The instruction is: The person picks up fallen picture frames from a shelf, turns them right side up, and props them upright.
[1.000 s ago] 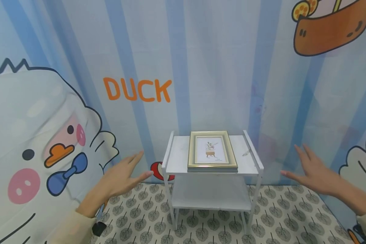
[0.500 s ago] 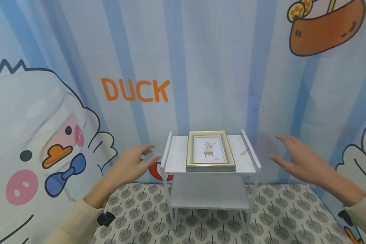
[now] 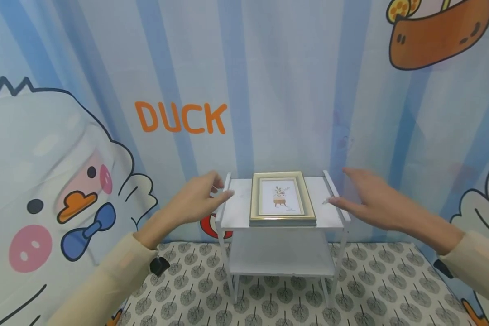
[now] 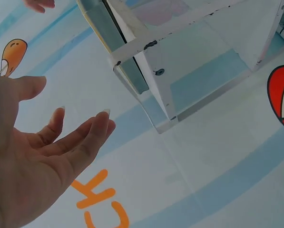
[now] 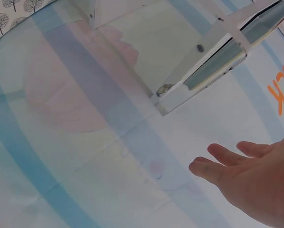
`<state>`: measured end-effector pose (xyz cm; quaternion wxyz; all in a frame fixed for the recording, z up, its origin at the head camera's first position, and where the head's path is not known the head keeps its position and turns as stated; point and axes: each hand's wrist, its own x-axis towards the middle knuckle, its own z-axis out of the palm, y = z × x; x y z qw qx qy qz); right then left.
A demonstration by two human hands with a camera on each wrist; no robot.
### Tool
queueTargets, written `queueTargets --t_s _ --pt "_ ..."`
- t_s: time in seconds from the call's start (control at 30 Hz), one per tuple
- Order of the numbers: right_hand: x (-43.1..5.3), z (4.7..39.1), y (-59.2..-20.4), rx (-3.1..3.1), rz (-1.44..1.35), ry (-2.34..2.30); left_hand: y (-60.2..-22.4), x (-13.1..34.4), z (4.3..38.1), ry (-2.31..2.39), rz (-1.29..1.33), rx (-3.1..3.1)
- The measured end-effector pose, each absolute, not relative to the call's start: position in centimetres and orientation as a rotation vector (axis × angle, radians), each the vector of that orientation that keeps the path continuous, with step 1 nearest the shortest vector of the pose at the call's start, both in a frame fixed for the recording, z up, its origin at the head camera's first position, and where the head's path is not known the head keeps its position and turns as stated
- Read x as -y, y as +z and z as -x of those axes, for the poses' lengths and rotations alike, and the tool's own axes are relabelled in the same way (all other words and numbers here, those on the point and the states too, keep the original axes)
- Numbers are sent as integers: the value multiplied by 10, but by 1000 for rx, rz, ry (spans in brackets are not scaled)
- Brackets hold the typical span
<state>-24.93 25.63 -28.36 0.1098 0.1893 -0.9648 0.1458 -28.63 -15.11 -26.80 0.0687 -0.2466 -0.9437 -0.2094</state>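
Frame (image 3: 282, 198) lies flat, picture side up, on top of the white stand (image 3: 238, 199), head view; long axis runs away from the person, so its long sides face the two hands. Left hand (image 3: 195, 199) is off its left side, right hand (image 3: 375, 199) off its right, both untouching, nothing held. Gaps look about equal from where I'm standing; depth is poor, so can't call which hand is nearer. Left wrist view: fingers loosely bent, thumb well apart, hand empty; frame's side edge sits beyond the fingertips, clear of them. Right wrist view: fingers relaxed and a little spread, no hold on anything; stand and frame edge lie past the fingertips. Striped curtain (image 3: 285, 90) behind, tree-patterned floor (image 3: 269, 308) below.
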Motion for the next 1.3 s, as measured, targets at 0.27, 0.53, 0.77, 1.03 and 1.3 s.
queueTargets --t_s 0.27,0.53,0.77,1.03,1.3 --pt "-226 255 -275 2936 -646 333 -260 133 293 -486 828 2891" --pt "-209 271 -270 3104 -683 392 -261 110 310 -262 788 3023" --pt "-197 286 -274 3179 -693 352 -269 95 328 -241 856 3122" --pt "-187 306 -280 3217 -635 354 -279 78 342 -281 913 3184" --pt "-186 323 -288 3244 -547 359 -283 70 352 -306 840 3246"
